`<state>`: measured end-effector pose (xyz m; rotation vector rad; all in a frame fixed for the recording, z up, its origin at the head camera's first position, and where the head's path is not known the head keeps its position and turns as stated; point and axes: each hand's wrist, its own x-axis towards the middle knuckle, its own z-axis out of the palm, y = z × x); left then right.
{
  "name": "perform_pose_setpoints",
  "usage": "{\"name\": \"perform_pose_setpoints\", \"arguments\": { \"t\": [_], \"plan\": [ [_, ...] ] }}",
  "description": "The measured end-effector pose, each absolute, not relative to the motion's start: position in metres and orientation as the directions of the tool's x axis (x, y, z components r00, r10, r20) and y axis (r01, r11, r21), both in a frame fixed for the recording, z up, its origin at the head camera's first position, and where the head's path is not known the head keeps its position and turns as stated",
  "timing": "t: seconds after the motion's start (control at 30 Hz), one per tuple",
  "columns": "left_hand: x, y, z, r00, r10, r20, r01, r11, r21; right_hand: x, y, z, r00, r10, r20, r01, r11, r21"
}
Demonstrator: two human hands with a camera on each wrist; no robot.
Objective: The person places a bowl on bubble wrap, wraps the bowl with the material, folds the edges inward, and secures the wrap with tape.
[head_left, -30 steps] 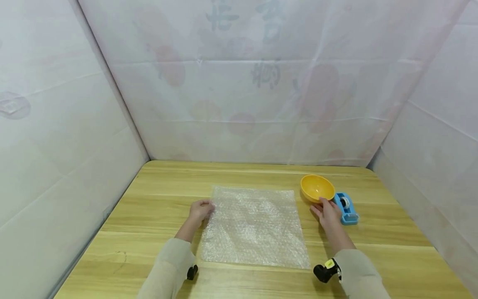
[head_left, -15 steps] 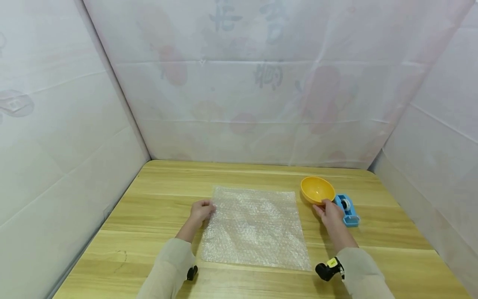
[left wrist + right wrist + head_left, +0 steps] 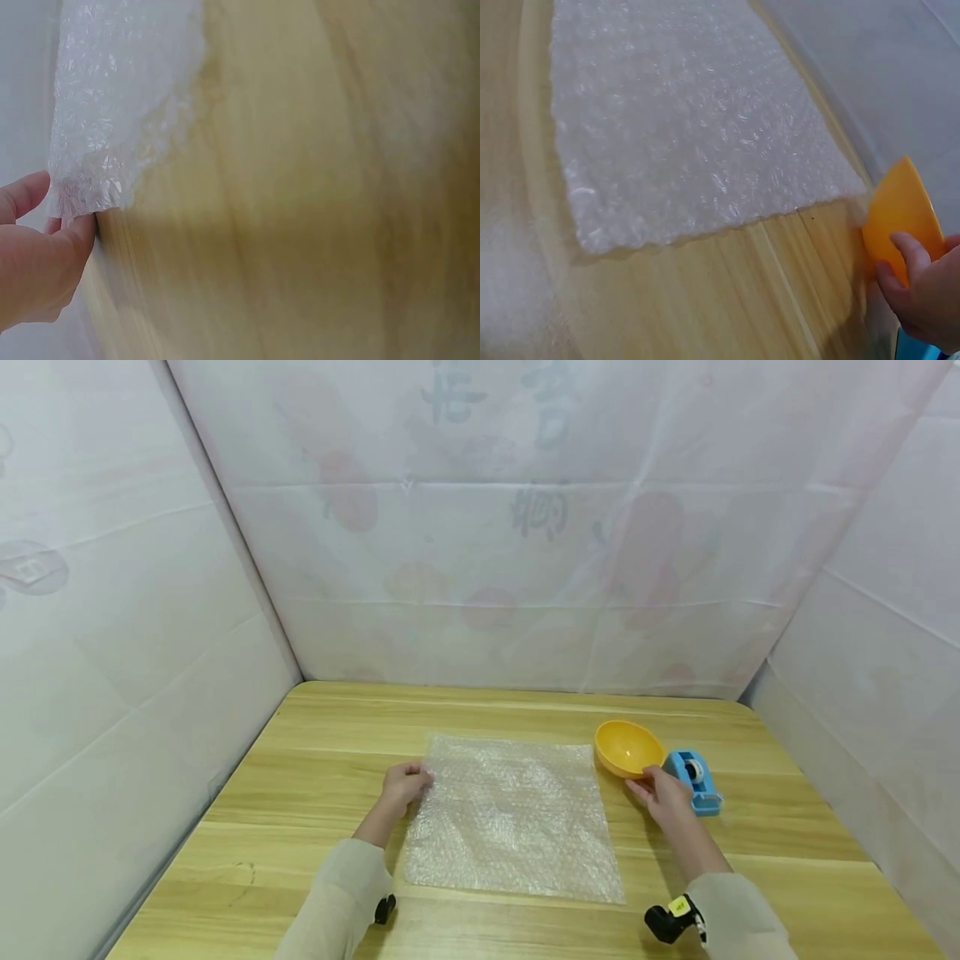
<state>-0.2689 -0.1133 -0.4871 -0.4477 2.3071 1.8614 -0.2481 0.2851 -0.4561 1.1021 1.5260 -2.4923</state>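
A yellow bowl (image 3: 627, 750) is tilted slightly in the head view, at the far right corner of a sheet of bubble wrap (image 3: 513, 818). My right hand (image 3: 666, 793) grips the bowl's near rim; in the right wrist view, fingers (image 3: 909, 255) lie along the bowl's outer wall. At the sheet's left edge, my left hand (image 3: 403, 783) holds the bubble wrap. The left wrist view shows fingers tucked under the wrap's edge (image 3: 94, 199) and the thumb (image 3: 30, 193) beside it on the other side.
A blue tape dispenser (image 3: 693, 782) with a roll of tape stands right of the bowl, close by my right hand. The wooden table (image 3: 247, 827) reaches back to a pale hanging cloth (image 3: 450, 643), with cloth walls on both sides.
My right hand has shifted the bowl a little left and nearer, away from the tape dispenser and toward the bubble wrap. The left hand stays in place at the wrap's edge.
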Motion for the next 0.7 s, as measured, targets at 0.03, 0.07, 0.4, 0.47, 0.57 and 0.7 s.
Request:
{"name": "perform_pose_setpoints", "arguments": {
  "t": [0.03, 0.07, 0.4, 0.47, 0.57, 0.7],
  "plan": [
    [-0.269, -0.114, -0.487, -0.946, -0.139, -0.294, -0.316, 0.188, 0.930, -0.247, 0.285, -0.456, -0.753, 0.326, -0.572, 0.369, -0.512, -0.776],
    [-0.269, -0.114, -0.487, -0.946, -0.140, -0.294, -0.317, 0.189, 0.930, -0.246, 0.284, -0.455, -0.758, 0.317, -0.570, 0.377, -0.500, -0.779],
    [-0.267, -0.113, -0.485, -0.949, -0.128, -0.287, -0.309, 0.216, 0.926, -0.233, 0.272, -0.449, -0.843, 0.208, -0.496, 0.384, -0.414, -0.825],
    [-0.266, -0.112, -0.485, -0.950, -0.126, -0.287, -0.309, 0.215, 0.926, -0.231, 0.269, -0.448, -0.852, 0.196, -0.485, 0.383, -0.396, -0.834],
    [-0.265, -0.111, -0.485, -0.951, -0.119, -0.286, -0.306, 0.210, 0.929, -0.228, 0.266, -0.449, -0.868, 0.165, -0.469, 0.384, -0.376, -0.843],
    [-0.264, -0.110, -0.484, -0.953, -0.111, -0.284, -0.301, 0.208, 0.931, -0.224, 0.261, -0.450, -0.897, 0.093, -0.433, 0.377, -0.350, -0.857]
  ]
}}
